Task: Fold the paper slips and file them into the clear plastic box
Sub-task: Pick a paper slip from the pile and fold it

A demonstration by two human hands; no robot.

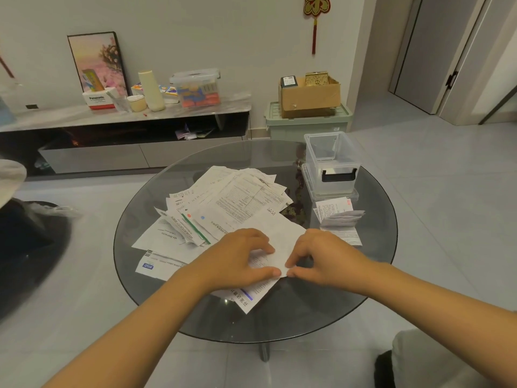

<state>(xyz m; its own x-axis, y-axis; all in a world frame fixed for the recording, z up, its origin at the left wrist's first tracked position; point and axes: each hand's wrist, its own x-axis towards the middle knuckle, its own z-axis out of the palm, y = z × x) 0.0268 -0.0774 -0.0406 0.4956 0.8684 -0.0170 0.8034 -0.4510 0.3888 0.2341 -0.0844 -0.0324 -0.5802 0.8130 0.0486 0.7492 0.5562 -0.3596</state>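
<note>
1. So the fold step is what's in hand here. A white paper slip (275, 242) is being creased at the near edge of the round glass tabletop (372, 247), lying partly over the loose heap of unfolded slips (223, 203) that's spread across the middle.

2. The left hand (235, 259) is laid on the slip with its fingers (263, 247) curled and pressed down, thumb run along the near edge. The right hand (316, 256) looks to be pinching the same near corner between thumb and forefinger; the other fingers are bent and loosely bunched.

3. The slip's long axis looks to run from the near-left up to the far-right, with the far corner pointed roughly toward the clear plastic box (331, 163). How much is doubled over can't be told, since it's hidden by the hands.

4. The box is stood open at the far-right of the tabletop, seemingly on its own lid, and looks nearly empty. A few folded slips (340, 219) are stacked just in front of it.

5. Next up, probably: the crease gets pressed flat, then the folded slip has to be carried right and away to the box. Most of the job's clearly left.
</note>
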